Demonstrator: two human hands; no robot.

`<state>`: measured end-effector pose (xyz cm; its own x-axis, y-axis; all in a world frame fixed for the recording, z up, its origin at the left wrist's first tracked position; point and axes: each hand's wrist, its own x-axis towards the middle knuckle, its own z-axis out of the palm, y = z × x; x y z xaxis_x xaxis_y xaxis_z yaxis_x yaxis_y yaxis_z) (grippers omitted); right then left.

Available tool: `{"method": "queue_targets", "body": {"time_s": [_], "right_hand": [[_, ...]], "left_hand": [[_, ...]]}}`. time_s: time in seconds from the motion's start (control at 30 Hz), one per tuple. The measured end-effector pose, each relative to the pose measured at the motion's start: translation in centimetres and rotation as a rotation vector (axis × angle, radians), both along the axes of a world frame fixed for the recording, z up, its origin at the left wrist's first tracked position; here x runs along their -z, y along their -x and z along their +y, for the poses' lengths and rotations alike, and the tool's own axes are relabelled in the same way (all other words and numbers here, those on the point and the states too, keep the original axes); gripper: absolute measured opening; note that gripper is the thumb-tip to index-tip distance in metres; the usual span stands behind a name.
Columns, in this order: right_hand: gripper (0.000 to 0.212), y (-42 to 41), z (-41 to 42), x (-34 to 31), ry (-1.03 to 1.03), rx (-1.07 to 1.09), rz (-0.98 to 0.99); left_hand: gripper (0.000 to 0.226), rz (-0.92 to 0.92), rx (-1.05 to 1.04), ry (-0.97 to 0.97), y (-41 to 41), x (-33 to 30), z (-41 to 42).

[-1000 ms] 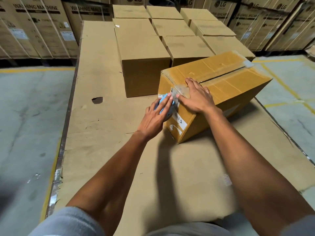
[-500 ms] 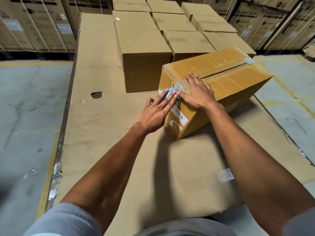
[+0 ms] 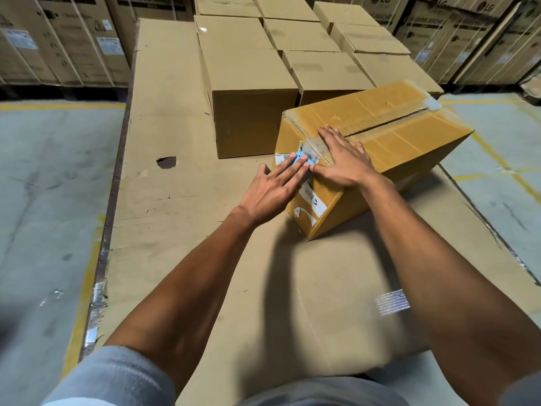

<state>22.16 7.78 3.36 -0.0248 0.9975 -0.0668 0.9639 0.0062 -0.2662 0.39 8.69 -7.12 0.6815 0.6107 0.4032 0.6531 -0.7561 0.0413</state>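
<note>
Box point(image 3: 409, 136) set angled on tabletop point(image 3: 164, 112), right of centre | right grip point(image 3: 345, 162) spread flat, tape point(image 3: 314, 148) pressed onto near top edge for bonding | left grip point(image 3: 272, 191), fingers straight and together, blue cutter point(image 3: 299, 157) pinned against near end face.

We have single view: wide-angle camera worn on head. We look forward and steeply down across cardboard-covered surface point(image 3: 175, 215). Grey sleeve point(image 3: 117, 379) at near edge shows how close lens sits to body; forearms run from there toward centre. Left grip point(image 3: 272, 189) and right grip point(image 3: 344, 162) land mid-frame, near us, on taped box point(image 3: 409, 136) just right of centre. Plain boxes point(image 3: 248, 68) sit farther; printed cartons point(image 3: 67, 45) line far edge, bowed by lens. Floor point(image 3: 44, 186) shows left and right.
</note>
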Motion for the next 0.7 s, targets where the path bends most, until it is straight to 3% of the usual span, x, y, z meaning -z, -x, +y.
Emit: {"method": "queue_targets", "body": {"time_s": [0.37,0.7], "right_hand": [[0.090,0.2,0.1,-0.3,0.031,0.020,0.036],[0.083,0.0,0.4,-0.3,0.024,0.015,0.060]], "left_hand": [[0.087,-0.006,-0.020,0.086,-0.3,-0.2,0.0],[0.084,0.040,0.018,0.041,0.1,0.2,1.1]]}}
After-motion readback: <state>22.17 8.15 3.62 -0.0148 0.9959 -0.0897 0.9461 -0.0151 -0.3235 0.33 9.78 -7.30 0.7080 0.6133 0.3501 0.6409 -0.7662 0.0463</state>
